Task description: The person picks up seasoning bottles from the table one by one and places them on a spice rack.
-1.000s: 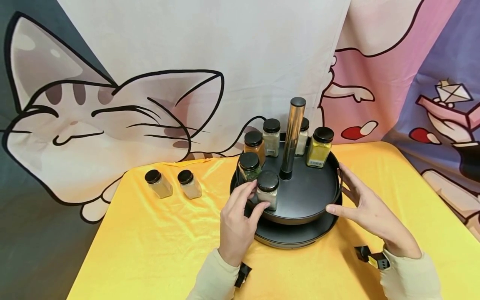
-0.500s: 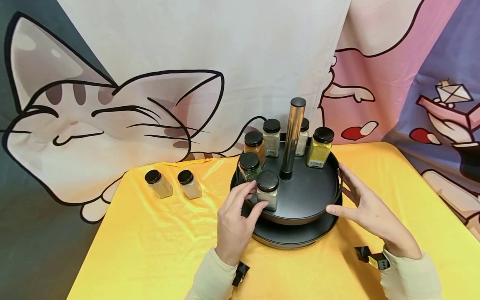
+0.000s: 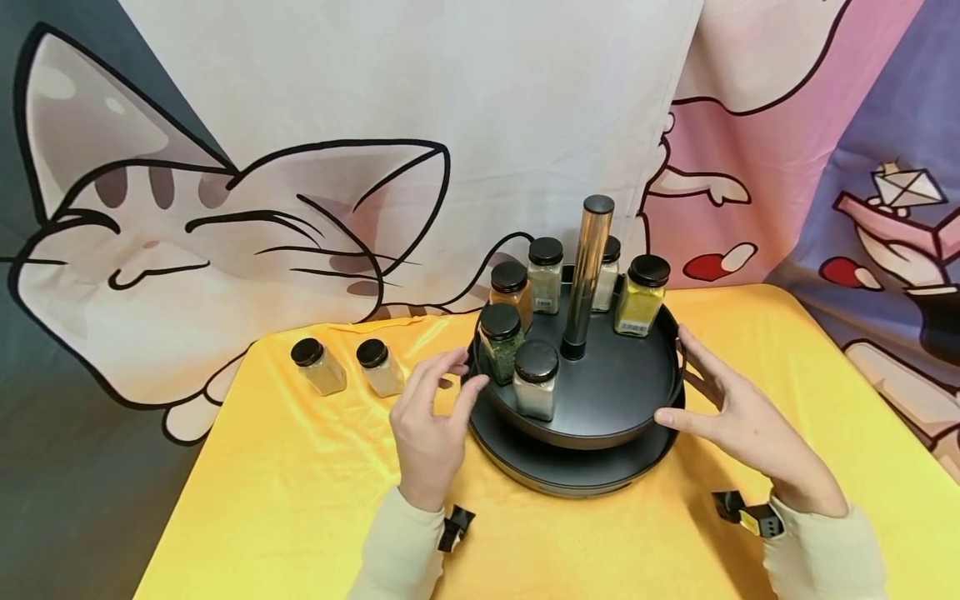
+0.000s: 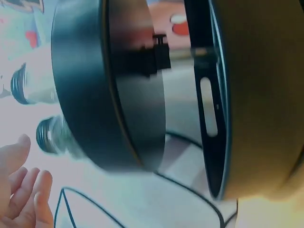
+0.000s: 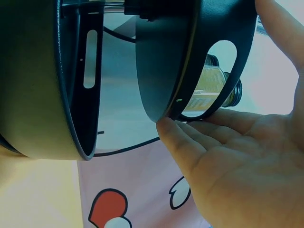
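A two-tier black turntable rack (image 3: 622, 392) with a central post stands on the yellow cloth. Its upper tray carries several square glass jars with black lids. At the front left of that tray is a jar of pale contents (image 3: 536, 392), beside a jar of green flakes (image 3: 501, 346). My left hand (image 3: 431, 433) is left of the tray, fingers parted, holding nothing and apart from the jars. Against the right side of the upper tray, my right hand (image 3: 738, 421) rests with thumb and fingers spread and fairly straight. In the right wrist view, fingertips (image 5: 166, 127) touch the rim.
Two pale-filled jars, one farther left (image 3: 322, 371) and one nearer (image 3: 381, 372), stand on the cloth. Orange (image 3: 517, 296) and yellow (image 3: 639, 308) jars sit toward the tray's rear. The tall post (image 3: 585, 292) rises mid-tray. A printed curtain (image 3: 540, 117) hangs behind.
My left hand has let go of the pale jar at the tray's front and moved left, away from it. That jar stays upright in place. My right hand keeps its position at the tray.
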The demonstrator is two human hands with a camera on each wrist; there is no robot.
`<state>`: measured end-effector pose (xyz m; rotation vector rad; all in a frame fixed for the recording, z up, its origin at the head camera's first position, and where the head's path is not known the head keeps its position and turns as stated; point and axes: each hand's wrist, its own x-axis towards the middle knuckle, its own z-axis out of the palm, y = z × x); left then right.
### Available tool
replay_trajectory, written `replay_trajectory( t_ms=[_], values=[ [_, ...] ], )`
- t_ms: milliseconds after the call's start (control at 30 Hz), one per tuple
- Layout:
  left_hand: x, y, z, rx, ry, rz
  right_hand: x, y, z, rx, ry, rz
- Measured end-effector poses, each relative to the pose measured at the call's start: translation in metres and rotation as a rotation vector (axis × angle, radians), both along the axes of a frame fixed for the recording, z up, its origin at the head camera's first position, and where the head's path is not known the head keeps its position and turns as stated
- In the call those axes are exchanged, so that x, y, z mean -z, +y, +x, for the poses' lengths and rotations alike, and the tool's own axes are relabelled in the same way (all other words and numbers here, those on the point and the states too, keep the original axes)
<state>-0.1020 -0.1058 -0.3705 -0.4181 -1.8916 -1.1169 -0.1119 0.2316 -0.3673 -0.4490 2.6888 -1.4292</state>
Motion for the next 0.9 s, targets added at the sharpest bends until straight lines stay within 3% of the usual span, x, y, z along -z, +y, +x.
replay_trajectory(
  t_ms=[300,400,733,900],
  values=[
    [0.008,-0.046,-0.018,-0.284,-0.047,0.049,-0.001,0.005,-0.001,-0.017,0.045,-0.026],
    [0.013,-0.059,-0.023,-0.342,-0.072,0.065,0.000,0.007,-0.002,-0.015,0.057,-0.026],
    [0.031,-0.082,-0.031,-0.448,-0.244,0.028,0.001,0.006,-0.001,-0.002,0.029,-0.128],
    [0.041,-0.089,-0.034,-0.460,-0.341,-0.008,0.002,0.005,-0.001,-0.011,0.021,-0.161]
  ],
)
